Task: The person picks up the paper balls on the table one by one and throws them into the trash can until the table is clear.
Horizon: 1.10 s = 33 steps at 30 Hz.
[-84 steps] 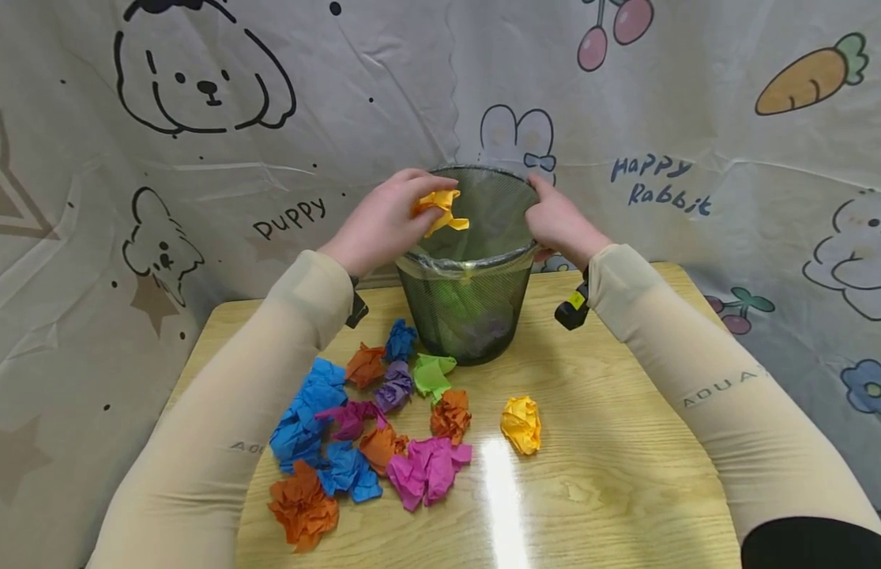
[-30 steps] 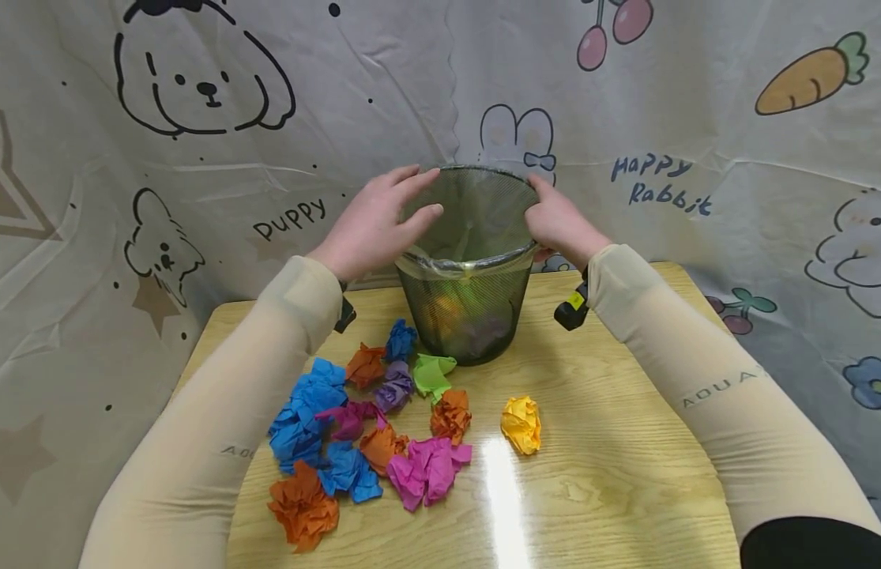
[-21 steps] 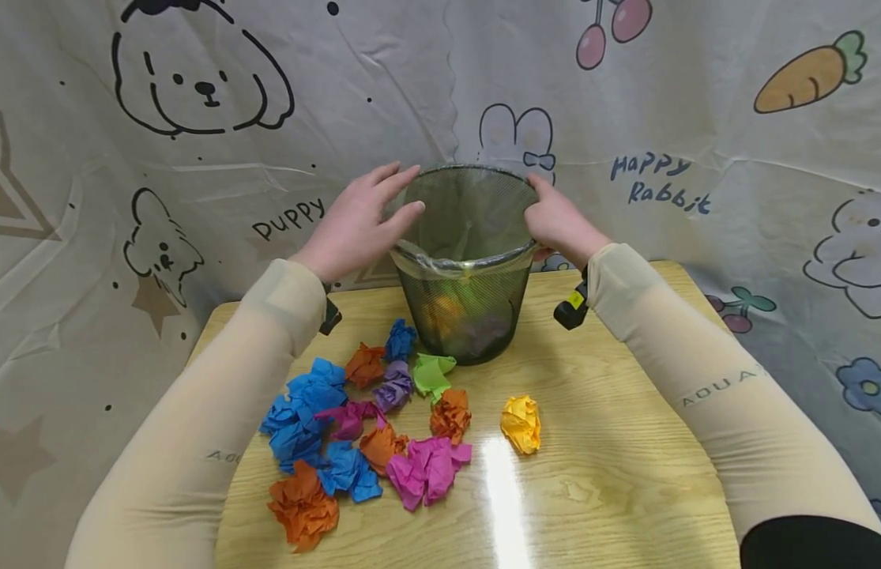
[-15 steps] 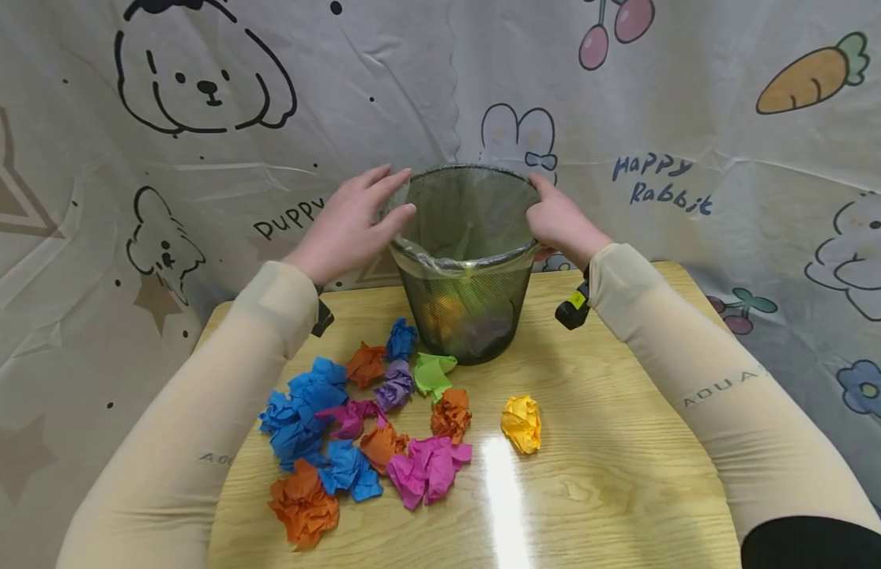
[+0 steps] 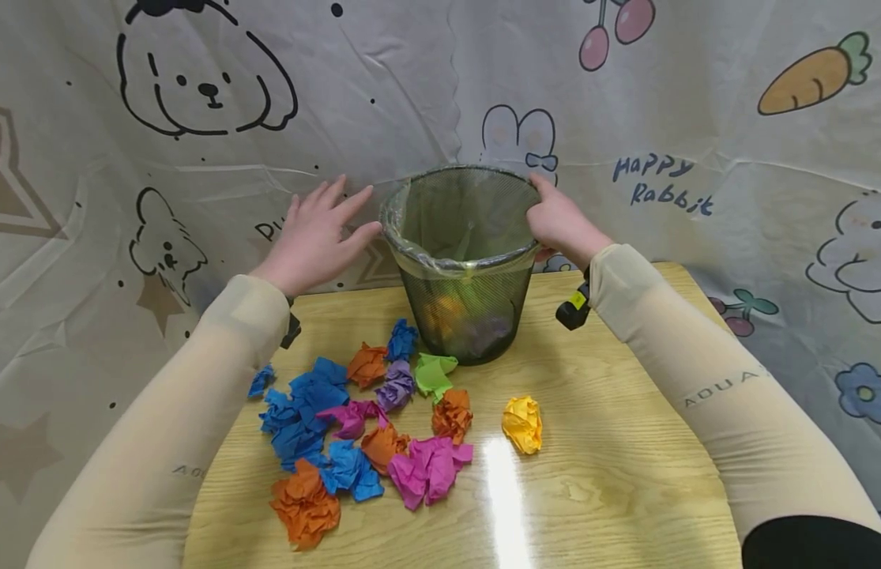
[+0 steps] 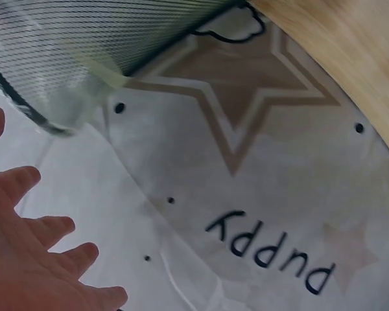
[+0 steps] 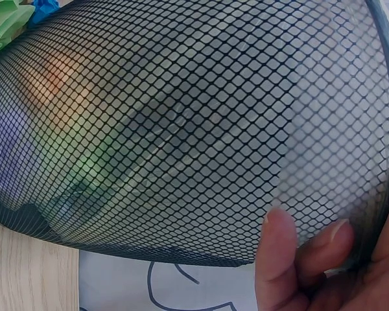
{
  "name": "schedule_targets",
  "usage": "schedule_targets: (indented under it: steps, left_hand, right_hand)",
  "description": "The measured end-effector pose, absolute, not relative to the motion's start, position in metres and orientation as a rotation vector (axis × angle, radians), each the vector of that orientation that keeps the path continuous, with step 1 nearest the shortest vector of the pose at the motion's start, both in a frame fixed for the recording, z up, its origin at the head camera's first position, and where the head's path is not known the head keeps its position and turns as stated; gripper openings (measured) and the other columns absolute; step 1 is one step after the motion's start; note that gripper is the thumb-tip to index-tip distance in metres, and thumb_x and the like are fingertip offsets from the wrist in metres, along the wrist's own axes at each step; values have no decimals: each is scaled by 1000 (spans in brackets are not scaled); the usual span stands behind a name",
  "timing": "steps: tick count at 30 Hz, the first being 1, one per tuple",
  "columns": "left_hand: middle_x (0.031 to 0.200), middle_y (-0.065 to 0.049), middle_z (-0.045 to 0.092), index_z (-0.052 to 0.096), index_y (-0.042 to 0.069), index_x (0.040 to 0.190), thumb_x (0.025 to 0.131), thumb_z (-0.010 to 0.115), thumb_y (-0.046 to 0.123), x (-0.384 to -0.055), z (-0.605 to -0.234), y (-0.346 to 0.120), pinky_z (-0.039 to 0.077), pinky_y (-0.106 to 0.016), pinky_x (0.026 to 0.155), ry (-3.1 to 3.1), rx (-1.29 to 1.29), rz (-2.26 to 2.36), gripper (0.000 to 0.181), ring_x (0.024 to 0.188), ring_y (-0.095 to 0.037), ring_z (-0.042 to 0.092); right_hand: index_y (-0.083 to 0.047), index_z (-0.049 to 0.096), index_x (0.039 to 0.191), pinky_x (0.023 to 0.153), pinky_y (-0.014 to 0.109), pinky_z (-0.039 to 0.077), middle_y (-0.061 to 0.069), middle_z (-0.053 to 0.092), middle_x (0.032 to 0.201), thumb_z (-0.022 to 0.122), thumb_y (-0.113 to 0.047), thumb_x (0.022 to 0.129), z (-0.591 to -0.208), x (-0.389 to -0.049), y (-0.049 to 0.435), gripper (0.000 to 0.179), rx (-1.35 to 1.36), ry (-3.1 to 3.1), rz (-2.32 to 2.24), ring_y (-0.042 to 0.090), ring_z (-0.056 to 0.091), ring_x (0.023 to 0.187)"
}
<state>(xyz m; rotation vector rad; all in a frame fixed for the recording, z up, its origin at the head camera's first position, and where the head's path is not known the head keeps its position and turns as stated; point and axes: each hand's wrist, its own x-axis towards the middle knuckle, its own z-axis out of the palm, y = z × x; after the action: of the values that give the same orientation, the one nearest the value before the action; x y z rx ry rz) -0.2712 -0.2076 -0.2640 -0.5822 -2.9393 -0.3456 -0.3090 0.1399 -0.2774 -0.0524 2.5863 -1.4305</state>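
Note:
A black mesh wastebasket (image 5: 463, 308) lined with a clear bag stands at the back of the table, tilted slightly. Yellow, green and purple paper shows through its mesh. My right hand (image 5: 562, 217) grips its rim on the right; in the right wrist view, fingers (image 7: 277, 249) curl against the outer mesh. Left of the basket, my left hand (image 5: 315, 237) hovers with fingers spread and holds nothing; in the left wrist view, the basket's rim is just beyond the fingers (image 6: 52, 230). Nearest below lie a blue paper ball (image 5: 401, 340) and an orange one (image 5: 367, 365).
Several crumpled paper balls lie on the wooden table (image 5: 611, 474) at left centre, among them a purple one (image 5: 395, 386), a green one (image 5: 434, 374) and a pink one (image 5: 431, 470). A yellow ball (image 5: 522, 424) lies apart. A printed cloth (image 5: 383, 87) hangs behind.
The yellow paper ball in my left hand dropped into the basket. That hand then moved left, away from the rim, its fingers spreading. My right hand stays on the rim.

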Motion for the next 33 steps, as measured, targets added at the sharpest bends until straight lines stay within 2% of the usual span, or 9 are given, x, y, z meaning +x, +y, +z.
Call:
schedule_targets:
  steps: [12, 21, 33]
  left_hand:
    - [169, -20, -8, 8, 24, 167, 103, 32, 67, -268, -290, -248, -8, -73, 114, -3069, -450, -286, 80, 153, -46, -7]
    - [168, -23, -10, 9, 20, 167, 103, 35, 66, -260, -310, -279, -7, -74, 113, -3108, -372, -317, 83, 151, -53, -6]
    - [166, -30, -6, 10, 14, 166, 101, 32, 71, -253, -333, -321, -6, -79, 109, -3167, -282, -323, 89, 148, -57, -4]
  right_hand:
    - [-28, -1, 167, 72, 48, 60, 4, 3, 172, 27, -1, 99, -280, -309, 140, 78, -56, 2600, -1421, 12, 32, 48]
    - [-29, -1, 166, 69, 45, 60, 4, 3, 172, 27, -2, 100, -280, -308, 139, 77, -59, 2597, -1431, 12, 34, 51]
    - [-29, -1, 166, 67, 43, 60, 4, 3, 172, 27, -3, 100, -279, -308, 139, 77, -59, 2591, -1435, 11, 33, 49]
